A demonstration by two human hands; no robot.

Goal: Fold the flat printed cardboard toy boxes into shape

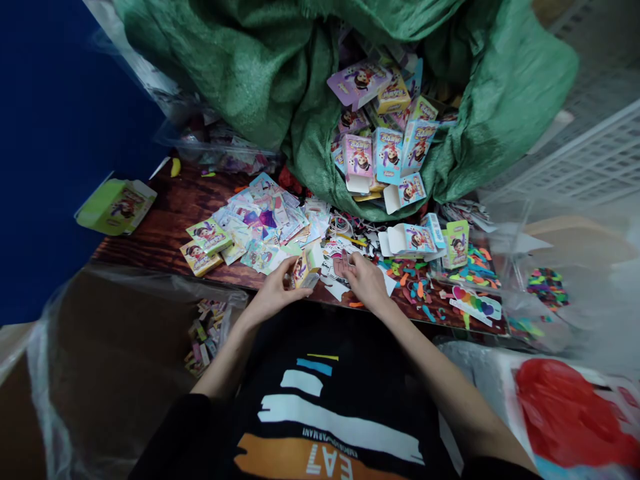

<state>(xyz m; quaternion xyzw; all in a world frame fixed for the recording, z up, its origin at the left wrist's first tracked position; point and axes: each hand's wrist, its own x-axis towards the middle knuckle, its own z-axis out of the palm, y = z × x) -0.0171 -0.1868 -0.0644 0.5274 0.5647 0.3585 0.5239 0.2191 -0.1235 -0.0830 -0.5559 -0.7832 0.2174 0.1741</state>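
Note:
My left hand (281, 290) holds a small yellow printed box (302, 270), its flap end tilted toward the right. Just right of it, my right hand (361, 277) has its fingers bent together over white printed cutouts (334, 262); a small pinkish piece shows at the fingertips. Beyond the left hand lies a heap of colourful cards (265, 223). A green box (209, 236) rests partly on a yellow box (200, 259) to the left. Light blue open boxes (417, 239) lie past the right hand.
A green sack (265, 80) full of printed boxes sprawls over the table's back. Colourful small pieces (413, 277) cover the right side. A larger green box (117, 205) stands at the far left. Below the edge, a lined carton (125, 347) holds small boxes; red plastic (570, 413) lies lower right.

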